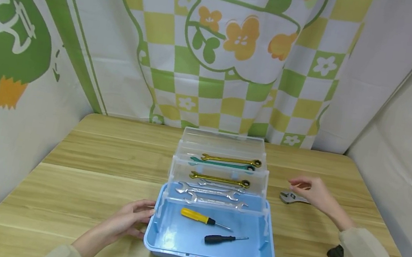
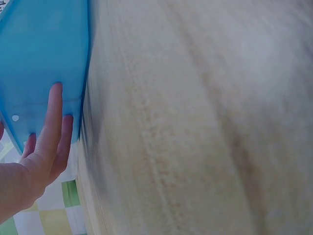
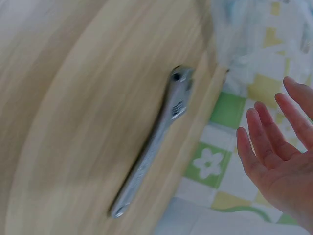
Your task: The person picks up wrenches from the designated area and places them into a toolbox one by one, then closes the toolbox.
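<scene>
An opened blue toolbox (image 1: 184, 239) stands at the front of the table, and my left hand (image 1: 131, 218) rests at its left wall. In the left wrist view the fingers (image 2: 55, 110) lie nearly straight along the blue side. A yellow screwdriver (image 1: 196, 216) and a black screwdriver (image 1: 217, 239) lie on the box floor. To the right of the box, my right hand (image 1: 317, 194) hovers over a silver adjustable wrench (image 3: 154, 139) lying on the table. Its fingers are spread apart with nothing held, as the right wrist view shows.
Stepped clear trays (image 1: 224, 140) rise at the back of the box, holding silver open-end wrenches (image 1: 216, 193), two gold wrenches (image 1: 222, 180) and a green one (image 1: 220, 164). A small black object (image 1: 336, 256) sits near the right sleeve. Curtains (image 1: 145, 105) border the wooden table (image 1: 104, 157).
</scene>
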Motion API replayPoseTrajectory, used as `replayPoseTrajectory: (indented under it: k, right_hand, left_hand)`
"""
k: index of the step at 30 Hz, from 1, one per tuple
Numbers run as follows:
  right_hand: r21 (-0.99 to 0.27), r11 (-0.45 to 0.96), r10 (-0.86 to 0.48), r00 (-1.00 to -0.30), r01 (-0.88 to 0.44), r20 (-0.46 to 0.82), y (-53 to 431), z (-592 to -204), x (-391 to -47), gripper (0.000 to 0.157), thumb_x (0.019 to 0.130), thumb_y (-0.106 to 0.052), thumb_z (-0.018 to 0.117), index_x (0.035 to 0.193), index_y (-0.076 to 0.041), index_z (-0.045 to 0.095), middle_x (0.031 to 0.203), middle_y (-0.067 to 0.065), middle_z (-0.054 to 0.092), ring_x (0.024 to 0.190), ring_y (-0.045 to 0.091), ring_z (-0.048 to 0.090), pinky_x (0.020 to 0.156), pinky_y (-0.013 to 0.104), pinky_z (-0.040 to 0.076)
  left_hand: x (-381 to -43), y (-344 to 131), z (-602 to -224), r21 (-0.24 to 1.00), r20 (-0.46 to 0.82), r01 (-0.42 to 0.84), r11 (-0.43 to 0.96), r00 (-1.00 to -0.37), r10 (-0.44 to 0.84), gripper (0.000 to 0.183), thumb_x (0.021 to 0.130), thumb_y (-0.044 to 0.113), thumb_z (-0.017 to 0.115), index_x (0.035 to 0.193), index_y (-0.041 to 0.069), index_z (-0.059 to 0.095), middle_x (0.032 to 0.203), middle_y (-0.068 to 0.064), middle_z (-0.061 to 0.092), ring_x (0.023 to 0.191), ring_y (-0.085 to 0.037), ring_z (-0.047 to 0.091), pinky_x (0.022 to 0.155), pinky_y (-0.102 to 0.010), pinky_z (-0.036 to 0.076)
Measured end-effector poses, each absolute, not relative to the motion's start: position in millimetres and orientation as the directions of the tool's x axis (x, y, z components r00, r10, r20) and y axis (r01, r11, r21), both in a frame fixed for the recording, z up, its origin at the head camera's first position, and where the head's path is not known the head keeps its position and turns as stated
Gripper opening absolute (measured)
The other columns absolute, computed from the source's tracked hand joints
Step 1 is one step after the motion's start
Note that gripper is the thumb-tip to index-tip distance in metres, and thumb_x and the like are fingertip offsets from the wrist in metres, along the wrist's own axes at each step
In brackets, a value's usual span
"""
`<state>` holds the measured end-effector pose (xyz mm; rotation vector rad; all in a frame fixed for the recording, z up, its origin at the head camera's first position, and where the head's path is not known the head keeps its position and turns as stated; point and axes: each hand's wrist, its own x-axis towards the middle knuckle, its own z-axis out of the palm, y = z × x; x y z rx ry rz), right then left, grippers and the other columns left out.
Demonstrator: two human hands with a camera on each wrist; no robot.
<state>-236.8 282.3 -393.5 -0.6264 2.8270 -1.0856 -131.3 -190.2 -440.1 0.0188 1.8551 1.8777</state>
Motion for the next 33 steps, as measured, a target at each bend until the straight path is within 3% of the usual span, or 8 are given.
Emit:
replayPoseTrajectory:
  k: [15,24,33]
  right_hand:
    - [-0.640,0.703,-0.384,-0.923,-0.311,0.028,307,-414,-243,0.030,0.083,-0.009,0.060,0.105,0.012,0.058,0.097,0.025,0.061,0.082,0.029,0.060,0.063,0.022,0.050]
    - [-0.588,0.738,-0.387,-0.921,-0.332,0.034,312,-427,-246,0.029,0.080,-0.008,0.063,0.102,0.010,0.060,0.097,0.025,0.061,0.083,0.031,0.059,0.070,0.038,0.051]
    - [-0.565,0.765,-0.369,-0.929,-0.309,0.009,316,-434,-252,0.030,0.078,-0.011,0.065,0.101,0.009,0.060,0.094,0.024,0.062,0.086,0.035,0.059,0.074,0.045,0.050]
  left_hand:
    - [-132,-190,-440,0.940,-0.331,-0.338,0.043,-0.877,0.349,0.065,0.088,0.024,0.052,0.131,-0.011,0.021,0.123,-0.027,0.042,0.097,-0.025,0.055,0.075,-0.045,0.051]
    - [-131,-190,-440,0.941,-0.328,-0.335,0.044,-0.876,0.355,0.065,0.088,0.024,0.052,0.132,-0.012,0.020,0.122,-0.026,0.043,0.097,-0.025,0.055,0.074,-0.045,0.052]
    - [-131,-190,-440,0.941,-0.329,-0.335,0.045,-0.876,0.351,0.064,0.088,0.024,0.052,0.131,-0.012,0.020,0.122,-0.026,0.042,0.098,-0.026,0.055,0.074,-0.045,0.051]
